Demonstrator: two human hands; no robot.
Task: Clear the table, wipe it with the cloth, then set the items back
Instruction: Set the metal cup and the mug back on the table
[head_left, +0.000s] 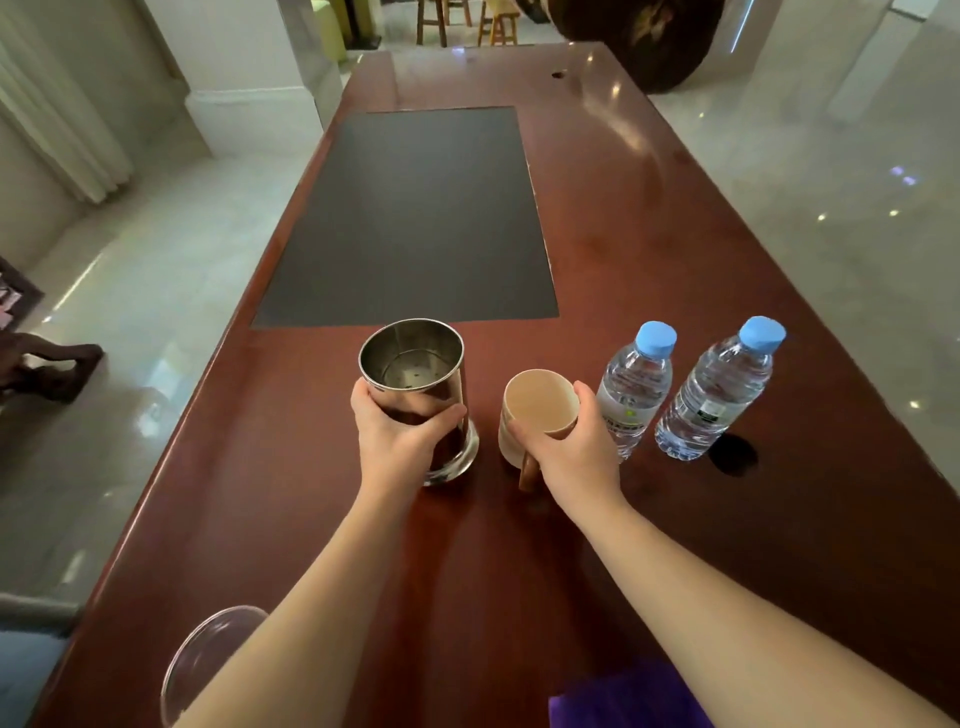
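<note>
Long red-brown table (649, 322) running straight away from the camera, with one dark rectangular mat (415, 218) set into the far middle part. Just before the mat's near edge, one row of four standing things across the table, left to right: one metal canister (415, 384), one cream mug (537, 410), two water bottles, the nearer-in one (631, 395) and the outer one (717, 395), both with blue caps, all upright, long axis vertical though seeming to lean outward in the wide view. Left hand (400, 436) wrapped from the near side around the canister's lower wall, closed on it; right hand (576, 447) closed around the mug's rim and body, brown handle (529, 475) pointing back toward the wrist. Bottles just right of the right hand, so nearer to that arm, probably next for it. At the near edge, one clear glass rim (208, 660) at the left and one piece of purple cloth (628, 696) between the forearms, partly cut off. Clearing apparently only starting.
</note>
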